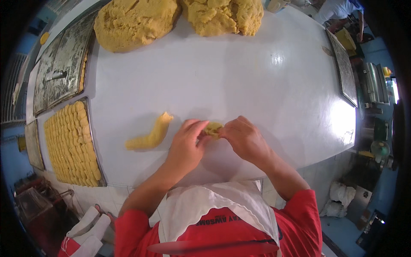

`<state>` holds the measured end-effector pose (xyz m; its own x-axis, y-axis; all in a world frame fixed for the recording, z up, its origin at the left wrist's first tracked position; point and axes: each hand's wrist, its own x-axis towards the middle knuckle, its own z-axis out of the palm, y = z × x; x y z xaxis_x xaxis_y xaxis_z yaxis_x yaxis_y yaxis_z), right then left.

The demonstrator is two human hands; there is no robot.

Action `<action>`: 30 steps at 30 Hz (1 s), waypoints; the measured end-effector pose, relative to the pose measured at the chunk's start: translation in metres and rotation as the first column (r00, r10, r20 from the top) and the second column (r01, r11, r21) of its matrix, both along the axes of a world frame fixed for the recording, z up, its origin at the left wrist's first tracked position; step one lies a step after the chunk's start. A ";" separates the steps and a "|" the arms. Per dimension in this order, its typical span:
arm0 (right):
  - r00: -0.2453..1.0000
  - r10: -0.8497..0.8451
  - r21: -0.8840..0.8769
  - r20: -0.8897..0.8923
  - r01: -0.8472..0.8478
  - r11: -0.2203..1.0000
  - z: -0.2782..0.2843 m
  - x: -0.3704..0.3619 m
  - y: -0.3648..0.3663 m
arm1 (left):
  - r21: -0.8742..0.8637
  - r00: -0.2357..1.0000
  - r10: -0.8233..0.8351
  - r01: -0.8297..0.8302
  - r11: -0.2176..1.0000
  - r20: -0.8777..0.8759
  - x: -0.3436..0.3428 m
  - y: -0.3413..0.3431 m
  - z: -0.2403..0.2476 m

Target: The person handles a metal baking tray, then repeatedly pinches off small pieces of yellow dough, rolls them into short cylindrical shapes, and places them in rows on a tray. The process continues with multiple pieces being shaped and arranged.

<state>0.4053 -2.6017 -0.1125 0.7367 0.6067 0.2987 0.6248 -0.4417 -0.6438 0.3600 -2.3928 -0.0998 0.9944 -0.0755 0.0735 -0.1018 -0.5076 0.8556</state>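
Note:
A small piece of yellow dough (212,128) is held between my two hands, just above the white table near its front edge. The fingers and thumb of my left hand (188,139) curl round the left side of it. At its right side, my right hand (247,138) pinches the edge with fingertips and thumb. Part of the dough is hidden by my fingers. Left of my left hand lies a bent roll of the same dough (152,136), its upper end torn.
Two large dough masses, one on the left (135,23) and another beside it (224,17), sit at the table's far side. A tray of shaped dough pieces (72,143) lies at left, below dark metal trays (64,60). Another tray (342,68) rests on the right edge. A person (338,10) stands far right.

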 end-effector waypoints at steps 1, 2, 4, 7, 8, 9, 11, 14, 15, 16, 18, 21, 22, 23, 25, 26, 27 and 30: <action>1.000 0.003 0.025 -0.009 -0.003 1.000 0.002 0.000 -0.001 | -0.037 0.998 0.045 -0.046 0.998 -0.039 0.000 0.002 0.000; 1.000 0.014 0.081 0.004 -0.015 0.997 0.004 0.000 -0.002 | -0.075 0.992 0.094 -0.100 0.992 -0.087 -0.001 0.002 -0.001; 0.991 -0.018 0.015 -0.131 0.020 1.000 0.007 0.000 0.000 | -0.046 0.997 0.026 -0.030 0.999 -0.079 0.002 0.002 -0.005; 0.945 -0.159 0.022 -0.286 0.172 0.985 0.006 0.008 0.008 | 0.052 0.997 -0.074 0.073 0.996 0.009 0.008 0.002 -0.009; 0.915 -0.215 0.031 -0.341 0.239 0.970 0.005 0.011 0.012 | 0.088 0.992 -0.110 0.104 0.991 0.061 0.009 0.003 -0.009; 0.911 -0.185 -0.002 -0.368 0.198 0.980 0.005 0.015 0.014 | 0.052 0.998 -0.043 0.040 0.998 0.052 0.009 0.006 -0.007; 0.898 -0.140 -0.079 -0.417 0.117 0.990 0.005 0.020 0.019 | -0.050 0.995 0.083 -0.081 0.995 0.051 0.004 0.015 0.001; 0.988 0.094 -0.225 -0.119 -0.119 0.967 0.007 0.017 0.023 | 0.046 0.985 0.148 -0.152 0.987 0.086 -0.007 0.028 0.015; 0.985 0.150 -0.199 -0.085 -0.164 0.966 0.007 0.010 0.023 | 0.074 0.983 0.141 -0.150 0.986 0.115 -0.008 0.030 0.018; 0.978 0.173 -0.026 -0.119 -0.177 0.984 0.006 0.003 0.021 | 0.087 0.981 0.122 -0.136 0.987 0.151 -0.011 0.029 0.021; 0.858 0.129 0.218 -0.497 -0.020 0.976 0.001 0.001 0.000 | 0.120 0.991 0.106 -0.116 0.986 0.082 -0.015 0.024 0.025; 0.653 0.085 0.340 -0.752 0.275 0.899 -0.007 0.020 -0.057 | 0.109 1.000 0.001 -0.003 0.994 0.014 -0.019 0.015 0.024; 0.562 0.060 0.393 -0.825 0.494 0.775 -0.011 0.047 -0.086 | 0.107 0.999 -0.029 0.031 0.994 -0.020 -0.019 0.013 0.023; 0.639 -0.017 0.460 -0.769 0.571 0.680 -0.009 0.071 -0.129 | 0.084 0.997 -0.055 0.060 0.995 -0.061 -0.020 0.010 0.021; 0.688 -0.382 0.498 -0.616 0.717 0.488 0.004 0.125 -0.209 | 0.184 0.996 -0.083 0.089 0.979 -0.035 -0.020 0.005 0.019; 0.580 -0.792 0.405 -0.191 0.781 0.475 0.010 0.144 -0.243 | 0.223 0.995 -0.094 0.097 0.970 -0.026 -0.018 0.000 0.018; 0.528 -0.843 0.501 -0.102 0.759 0.415 0.019 0.164 -0.278 | 0.229 0.997 -0.076 0.081 0.970 -0.031 -0.018 -0.003 0.017; 0.307 -0.865 0.377 0.397 0.805 0.459 0.025 0.202 -0.344 | 0.244 0.998 -0.044 0.056 0.968 -0.055 -0.018 -0.017 0.017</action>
<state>0.6071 -2.9457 -0.0876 0.5628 -0.2979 0.7711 0.1636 -0.8742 -0.4571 0.3421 -2.4103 -0.0833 0.9908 -0.1353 -0.0019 -0.0940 -0.6980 0.7099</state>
